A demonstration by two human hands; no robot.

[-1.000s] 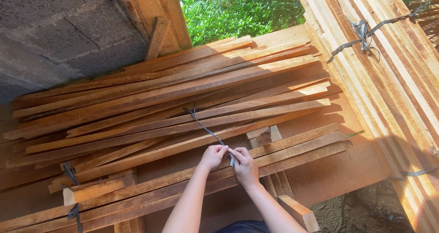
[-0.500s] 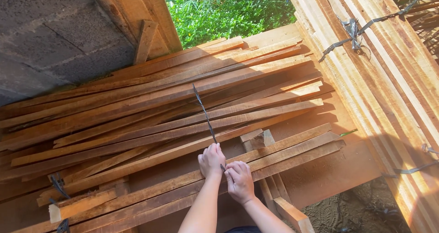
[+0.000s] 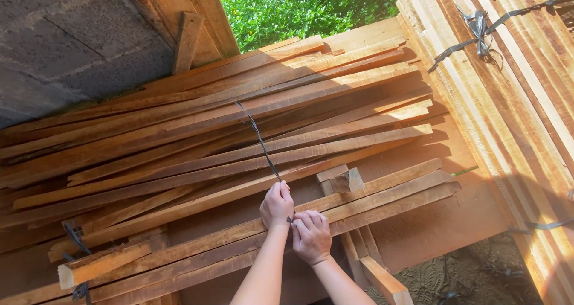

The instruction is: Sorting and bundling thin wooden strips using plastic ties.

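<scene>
Left hand and right hand both pinching dark strap, drawn taut over loose slats. Judged: bundle not yet tied, knot left.

Timber yard (probably): stacked planks.

Grey concrete block wall far left, mostly in shade. Wooden door frame post leans beside it, a short timber offcut propped against it. Green foliage bright through the far opening. Flat wooden board platform underneath, sunlit. Bundled planks on the right, tied with dark straps. Dirt ground near right. Strong sunlight, hard shadows.
</scene>
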